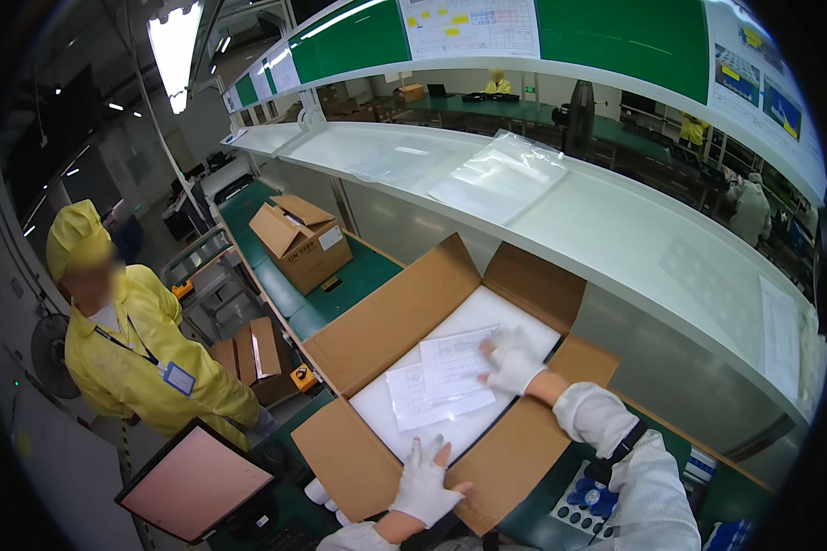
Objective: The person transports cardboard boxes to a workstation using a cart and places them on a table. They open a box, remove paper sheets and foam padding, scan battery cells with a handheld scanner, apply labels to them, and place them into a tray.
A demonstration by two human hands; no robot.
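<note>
A large cardboard box (340,445) stands in front of me with its flaps folded out. White foam (379,401) fills it near the top. On the foam lie two overlapping printed sheets, a front sheet (413,404) in what looks like a clear sleeve and a rear sheet (446,363). My right hand (515,363), in a white fingerless glove, rests at the right edge of the rear sheet, fingers spread and slightly blurred. My left hand (427,485), gloved alike, hovers over the box's near edge, fingers apart and holding nothing.
A smaller carton (303,243) sits on the green bench at the back left. Clear plastic bags (501,174) lie on the white shelf. A monitor (193,482) stands at lower left. A person in yellow (147,340) is at the left. Blue-and-white parts (593,496) lie right of the box.
</note>
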